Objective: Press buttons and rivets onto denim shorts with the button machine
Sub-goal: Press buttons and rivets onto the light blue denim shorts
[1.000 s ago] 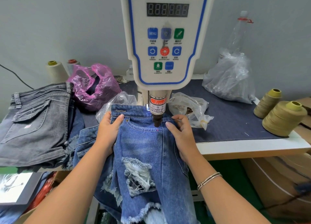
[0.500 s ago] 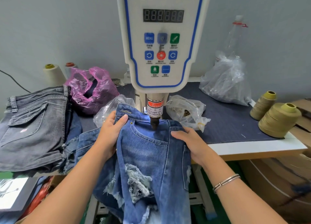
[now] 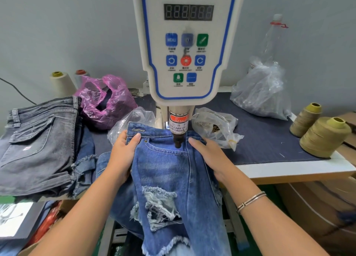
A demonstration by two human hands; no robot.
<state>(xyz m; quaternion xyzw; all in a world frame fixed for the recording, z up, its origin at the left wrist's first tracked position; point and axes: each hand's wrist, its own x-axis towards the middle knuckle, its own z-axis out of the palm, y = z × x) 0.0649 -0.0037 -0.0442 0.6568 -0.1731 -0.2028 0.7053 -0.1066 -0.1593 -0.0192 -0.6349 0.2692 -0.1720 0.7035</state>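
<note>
Blue denim shorts point(image 3: 165, 171) at lower centre of the head view, waistband up under the punch point(image 3: 177, 142) of the button machine point(image 3: 187, 44), frayed tear and raw hem hanging off the front edge of the tabletop point(image 3: 289, 171) toward the bottom of the frame. Punch tip touching or just above the fabric at the pocket's upper corner; hard to tell which. Small brass rivet point(image 3: 146, 140) already seated at the pocket's left corner, a buttonhole on the waistband tab above it.

Left hand point(image 3: 123, 155) left of centre, gripping the left side of the shorts, thumb up on the waistband, fingers wrapped around the bunched edge. Right hand point(image 3: 210, 155) right of the punch, laid flat on the denim with fingers straight, pressing it down; a silver bangle point(image 3: 250, 201) on that wrist.

White machine head filling the upper centre: dark digit display, blue, green and red keys, orange warning label on the ram.

At left of the frame, a stack of grey denim shorts point(image 3: 36, 146) on the tabletop, more frayed blue denim beneath. Behind it a pink plastic bag point(image 3: 106, 101) and two thread cones point(image 3: 62, 83). Just behind the hands, a clear bag point(image 3: 133, 119) on the left and a clear bag of small metal parts point(image 3: 215, 126) on the right. Farther back at right, a large clear bag point(image 3: 260, 94) and an empty plastic bottle point(image 3: 273, 40). At far right, two olive thread cones point(image 3: 325, 138) on dark blue cloth.
</note>
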